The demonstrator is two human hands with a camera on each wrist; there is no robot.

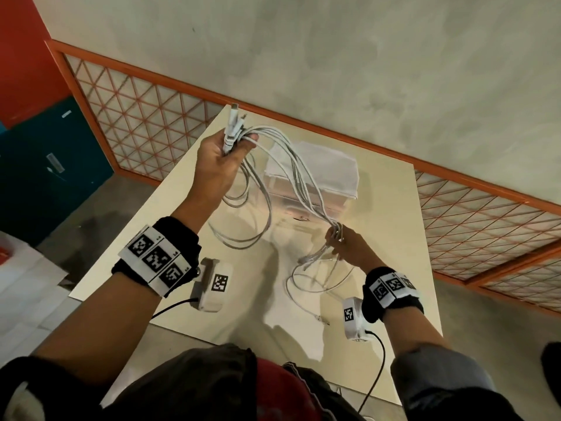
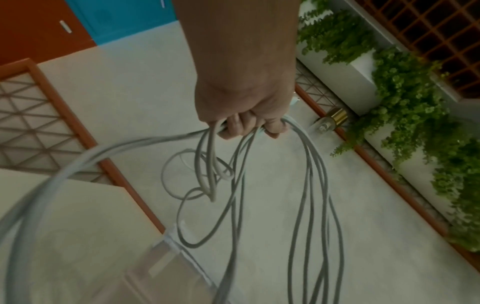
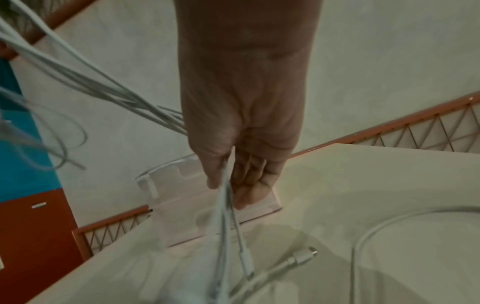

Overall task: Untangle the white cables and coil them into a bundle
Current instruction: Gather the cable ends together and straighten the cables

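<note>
White cables [image 1: 291, 165] strung above the table [image 1: 394, 238], raised at the left in the left hand [image 1: 217, 165], fingers curled round gathered plug ends, pinched lower at the right by the right hand [image 1: 349, 247], apparently to shake loops free.

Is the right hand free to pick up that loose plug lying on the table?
Probably not yet: the right hand already grips the white cables, though the plug lies unobstructed on the table.
</note>
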